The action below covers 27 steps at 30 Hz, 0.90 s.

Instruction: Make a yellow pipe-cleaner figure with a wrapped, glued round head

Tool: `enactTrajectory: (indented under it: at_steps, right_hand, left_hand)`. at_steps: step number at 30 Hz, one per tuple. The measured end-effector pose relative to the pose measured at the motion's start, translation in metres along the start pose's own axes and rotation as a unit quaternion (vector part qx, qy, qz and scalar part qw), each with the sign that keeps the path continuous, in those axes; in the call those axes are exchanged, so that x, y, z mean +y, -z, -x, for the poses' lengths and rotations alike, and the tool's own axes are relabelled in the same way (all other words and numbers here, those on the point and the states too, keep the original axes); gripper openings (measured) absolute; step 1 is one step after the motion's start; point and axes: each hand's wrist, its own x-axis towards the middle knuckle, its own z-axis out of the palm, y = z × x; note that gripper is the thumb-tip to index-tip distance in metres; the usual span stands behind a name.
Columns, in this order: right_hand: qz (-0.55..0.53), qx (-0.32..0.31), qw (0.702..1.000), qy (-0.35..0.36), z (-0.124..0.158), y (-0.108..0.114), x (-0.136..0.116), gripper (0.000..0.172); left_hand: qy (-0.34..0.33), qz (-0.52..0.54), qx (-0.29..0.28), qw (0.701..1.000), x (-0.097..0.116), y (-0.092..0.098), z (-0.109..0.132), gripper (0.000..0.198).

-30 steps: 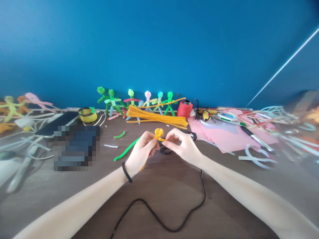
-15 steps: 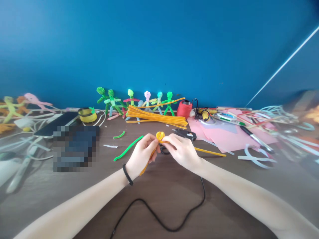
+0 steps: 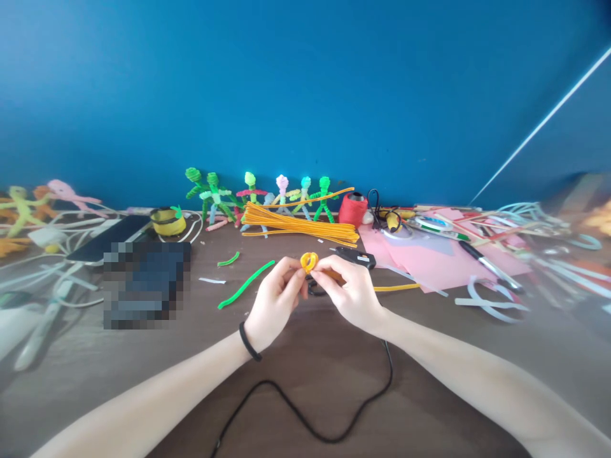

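Note:
Between my fingertips, above the middle of the table, is an orange-yellow pipe cleaner (image 3: 309,259) curled into a small ring. My left hand (image 3: 279,289) pinches the ring's left side. From the other side my right hand (image 3: 352,289) is closed on it, and a straight orange length (image 3: 396,288) sticks out beyond that hand. A bundle of orange pipe cleaners (image 3: 298,222) lies just behind my hands. Left of my left hand rest a bent green pipe cleaner (image 3: 245,284) and a shorter green piece (image 3: 228,259).
A black glue gun (image 3: 356,257) lies behind my right hand, and a black cord (image 3: 329,439) curves across the front. Pipe-cleaner figures (image 3: 324,197) stand along the blue wall. Pink paper (image 3: 429,261) and a marker (image 3: 491,267) are at right, a phone (image 3: 112,238) at left.
The ring in my fingers now faces me more openly. The orange length that hung below my left hand no longer shows there, and less sticks out past my right hand.

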Motion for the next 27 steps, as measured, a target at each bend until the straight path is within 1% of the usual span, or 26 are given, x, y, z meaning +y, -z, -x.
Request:
enactTrajectory:
  at_steps: [3, 5, 9, 12, 16, 20, 24, 27]
  right_hand:
    - [-0.076, -0.010, 0.995, -0.066, -0.001, 0.000, -0.005, 0.008]
    - [-0.134, -0.019, 0.985, -0.111, -0.002, -0.001, -0.007, 0.008]
    - [-0.266, -0.050, 0.944, -0.189, -0.006, -0.002, -0.006, 0.012]
    - [-0.335, -0.062, 0.915, -0.218, -0.007, -0.003, -0.003, 0.016]
    - [-0.369, -0.063, 0.893, -0.251, -0.007, -0.004, 0.001, 0.018]
    - [-0.389, -0.071, 0.878, -0.270, -0.007, -0.004, 0.004, 0.017]
    - [-0.391, -0.070, 0.878, -0.269, -0.007, -0.005, 0.008, 0.018]
    - [-0.372, -0.069, 0.888, -0.260, -0.007, -0.005, 0.009, 0.019]
  left_hand:
    - [-0.029, -0.024, 0.014, 0.999, 0.000, -0.001, 0.002, 0.016]
    - [-0.047, -0.044, 0.019, 0.998, -0.003, 0.000, 0.004, 0.015]
    - [-0.077, -0.100, 0.022, 0.992, -0.008, 0.004, 0.005, 0.017]
    - [-0.102, -0.177, 0.032, 0.978, -0.009, 0.007, 0.004, 0.018]
    - [-0.138, -0.276, 0.050, 0.950, -0.007, 0.009, 0.002, 0.012]
    - [-0.184, -0.348, 0.056, 0.917, -0.005, 0.012, 0.001, 0.008]
    - [-0.230, -0.404, 0.055, 0.884, -0.007, 0.015, -0.001, 0.009]
    - [-0.260, -0.445, 0.056, 0.855, -0.009, 0.017, -0.003, 0.014]
